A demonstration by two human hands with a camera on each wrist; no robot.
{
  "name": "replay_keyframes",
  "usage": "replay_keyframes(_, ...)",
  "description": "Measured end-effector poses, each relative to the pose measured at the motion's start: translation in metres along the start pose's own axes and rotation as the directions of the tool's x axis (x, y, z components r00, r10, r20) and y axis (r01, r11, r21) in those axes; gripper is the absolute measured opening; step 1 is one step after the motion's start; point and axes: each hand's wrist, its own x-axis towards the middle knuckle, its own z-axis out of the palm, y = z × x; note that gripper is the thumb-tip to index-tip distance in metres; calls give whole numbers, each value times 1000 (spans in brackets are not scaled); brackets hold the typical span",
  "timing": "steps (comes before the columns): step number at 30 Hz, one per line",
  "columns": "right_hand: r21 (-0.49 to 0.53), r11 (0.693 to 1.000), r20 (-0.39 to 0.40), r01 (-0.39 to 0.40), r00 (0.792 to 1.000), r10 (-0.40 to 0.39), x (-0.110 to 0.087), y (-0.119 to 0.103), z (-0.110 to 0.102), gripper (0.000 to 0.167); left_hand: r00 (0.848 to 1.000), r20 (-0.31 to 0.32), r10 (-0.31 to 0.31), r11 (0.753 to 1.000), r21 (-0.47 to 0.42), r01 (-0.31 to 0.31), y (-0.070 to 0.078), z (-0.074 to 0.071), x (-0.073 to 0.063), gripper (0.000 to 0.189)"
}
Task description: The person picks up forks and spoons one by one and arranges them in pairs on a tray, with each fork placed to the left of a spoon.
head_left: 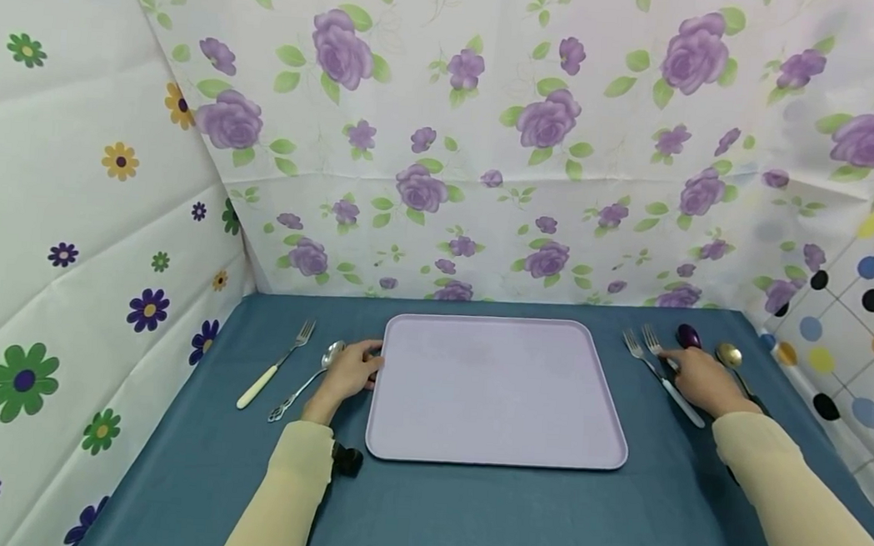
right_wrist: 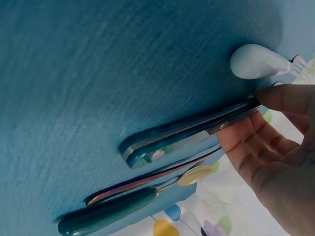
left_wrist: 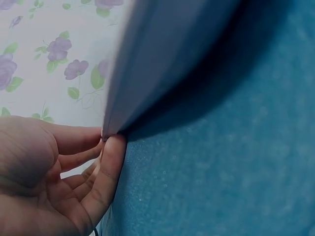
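A pale lilac rectangular tray (head_left: 497, 394) lies flat on the blue cloth. My left hand (head_left: 352, 370) pinches its left edge between thumb and fingers; the left wrist view shows the fingertips (left_wrist: 114, 147) at the rim of the tray (left_wrist: 147, 64). On the right, my right hand (head_left: 701, 379) pinches a fork (head_left: 652, 340) with a shiny flat handle (right_wrist: 182, 135), its tines pointing away. Just left of that is a white-handled fork (head_left: 663, 379). Beyond the hand are a dark purple spoon (head_left: 688, 335) and a gold spoon (head_left: 729, 354) with a dark green handle (right_wrist: 108, 211).
Left of the tray lie a silver spoon (head_left: 302, 394) with an ornate handle, partly behind my left hand, and a fork (head_left: 273, 371) with a cream handle. Flowered sheets (head_left: 490, 143) stand at the back and left, a dotted sheet (head_left: 847, 331) at the right.
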Motion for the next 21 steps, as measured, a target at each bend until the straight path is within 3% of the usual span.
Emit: replay_keyframes(21,-15,999,-4,-36,999,36,3,-1,-1,44,1000,3,-2,1000,15,2,1,0,0,43)
